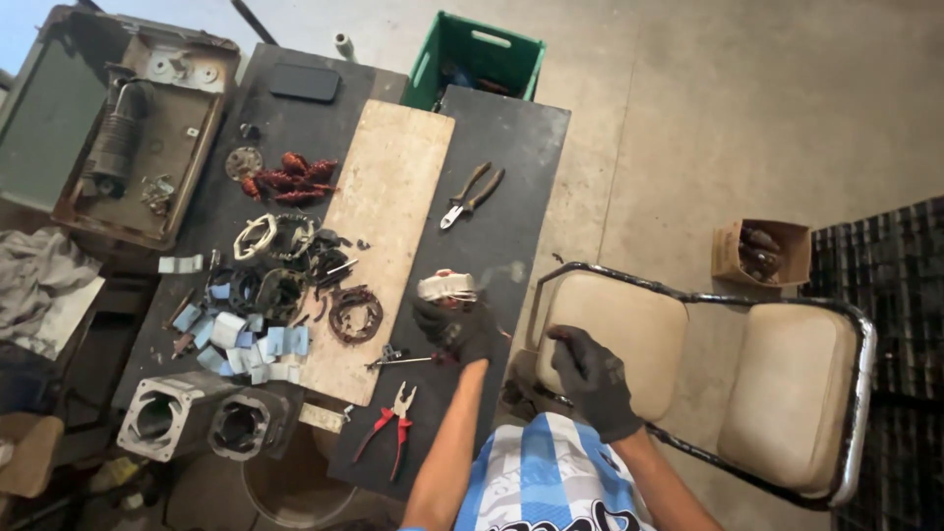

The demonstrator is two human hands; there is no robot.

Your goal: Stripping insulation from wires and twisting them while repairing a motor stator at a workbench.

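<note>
At the far left edge of the bench sat a shallow rusty tray (147, 138) with a dark ribbed cylinder (116, 138) lying along it, kept off to the side, out of the way of the hands. Near the bench's front left corner two grey motor housings (202, 421) lay on their sides with open bores facing the camera, so their insides could be seen. Between those and the middle, small parts were spread flat in a loose cluster: pale blue and white paper slips (246, 344), ring-shaped stator pieces (275, 265) and a bundle of reddish copper windings (290, 179), each lying apart enough to be picked up singly. A pale wooden board (383, 246) ran lengthwise down the bench as a clean working face.

Red-handled pliers (388, 431) lay at the front edge, just left of the person's arm and within easy reach; a second pair of brown-handled pliers (474, 194) rested further back on the dark bench top (501, 138).

The left hand (454, 329), in a dark glove, was curled around a small coil wrapped in white tape (447, 287), held up just above the bench's right part so the coil's top showed. The right hand (590, 379), also gloved, hung loosely curled and holding nothing, over the seat of a cream padded chair (629, 334) beside the bench's right edge. Behind the bench stood a green crate (474, 59).
</note>
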